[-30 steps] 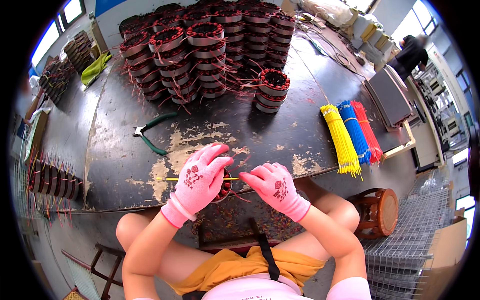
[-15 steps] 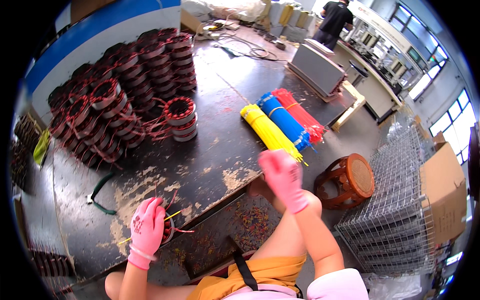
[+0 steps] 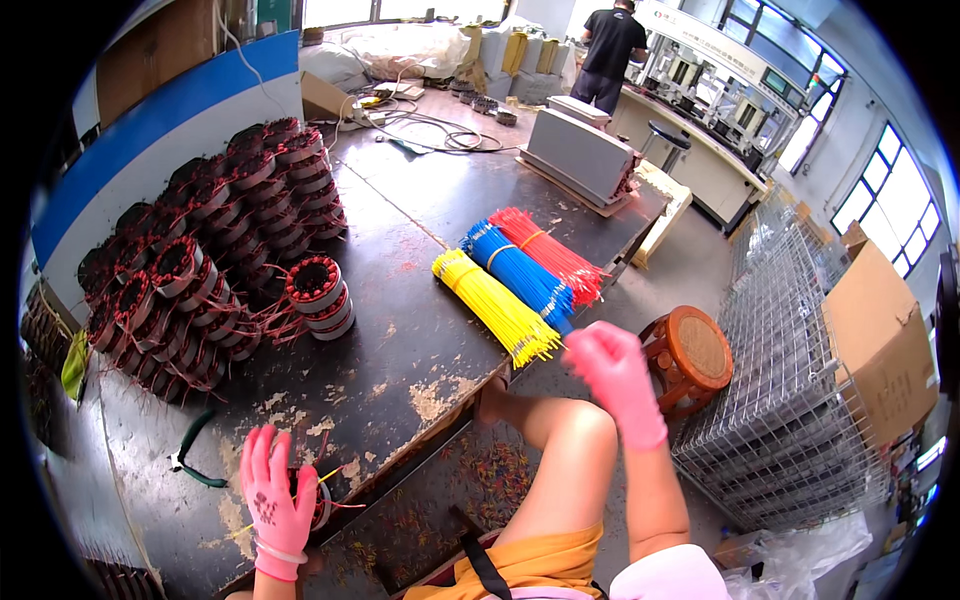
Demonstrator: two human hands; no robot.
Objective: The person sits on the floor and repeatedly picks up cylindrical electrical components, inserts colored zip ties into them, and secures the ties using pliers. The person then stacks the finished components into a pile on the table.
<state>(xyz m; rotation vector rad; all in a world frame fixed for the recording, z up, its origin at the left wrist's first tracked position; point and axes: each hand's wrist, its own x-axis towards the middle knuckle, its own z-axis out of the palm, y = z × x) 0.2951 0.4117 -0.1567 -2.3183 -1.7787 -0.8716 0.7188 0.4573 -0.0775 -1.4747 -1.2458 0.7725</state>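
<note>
My left hand (image 3: 276, 505), in a pink glove, rests at the near table edge with its fingers stretched out. Its thumb lies against a wire-wound motor stator (image 3: 322, 505), which the hand partly hides. A thin yellow wire (image 3: 330, 474) crosses the top of the stator, and red leads stick out from it. My right hand (image 3: 612, 378), also pink-gloved and slightly blurred, is closed in a pinch at the near end of the blue wire bundle (image 3: 515, 268). A blue end shows at its fingertips. Beside that bundle lie a yellow wire bundle (image 3: 492, 305) and a red wire bundle (image 3: 548, 252).
Stacked stators (image 3: 200, 270) fill the table's left side, with a short stack (image 3: 318, 298) nearer. Green-handled cutters (image 3: 190, 455) lie left. A wooden stool (image 3: 690, 358) and wire cage (image 3: 770, 420) stand right. Behind are a grey metal block (image 3: 575, 155) and a person (image 3: 612, 50) by machines.
My right hand has moved from the yellow bundle's end to the blue bundle's end. The fingers of my left hand have straightened and spread. The view has tilted up and shifted.
</note>
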